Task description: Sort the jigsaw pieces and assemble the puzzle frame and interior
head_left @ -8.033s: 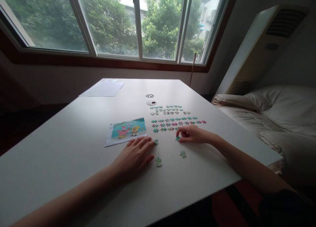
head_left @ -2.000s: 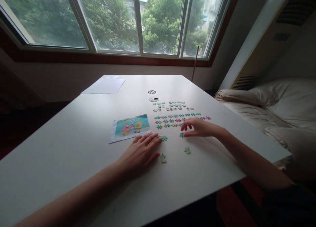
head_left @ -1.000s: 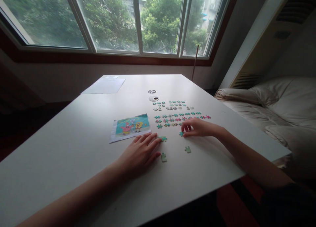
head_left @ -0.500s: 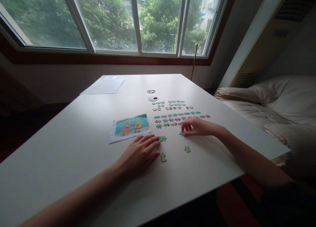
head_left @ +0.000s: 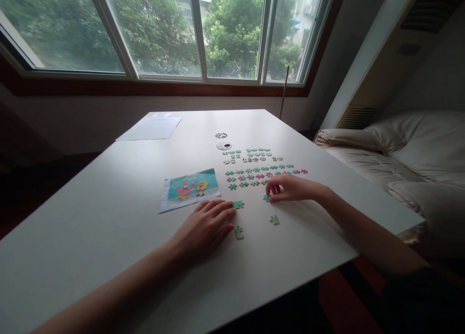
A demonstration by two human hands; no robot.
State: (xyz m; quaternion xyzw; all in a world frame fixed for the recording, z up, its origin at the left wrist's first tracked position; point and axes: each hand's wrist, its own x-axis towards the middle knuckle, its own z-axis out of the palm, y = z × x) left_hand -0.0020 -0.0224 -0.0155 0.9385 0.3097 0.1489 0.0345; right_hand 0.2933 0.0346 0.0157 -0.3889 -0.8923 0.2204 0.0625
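Observation:
My left hand (head_left: 209, 223) lies flat on the white table (head_left: 119, 193), fingers stretched out. Its fingertips touch the edge of a small joined piece of jigsaw puzzle (head_left: 238, 204) in green and yellow. Just right of it, my right hand (head_left: 282, 186) has its thumb and fingers closed on a teal puzzle piece (head_left: 266, 198) at the table surface. Two loose green corner pieces lie nearer me: one puzzle piece (head_left: 239, 232) beside my left thumb, another puzzle piece (head_left: 274, 220) below my right hand. A picture sheet (head_left: 192, 187) with cartoon figures rests beyond my left hand.
Rows of loose puzzle pieces (head_left: 257, 169) spread beyond my hands, some partly behind the right one. Two round fittings (head_left: 224, 146) sit farther back in the tabletop. White paper (head_left: 150, 129) lies at the far left corner. A pale sofa (head_left: 363, 150) stands to the right.
The view has shifted very slightly. Both hands and the puzzle pieces keep practically the same places.

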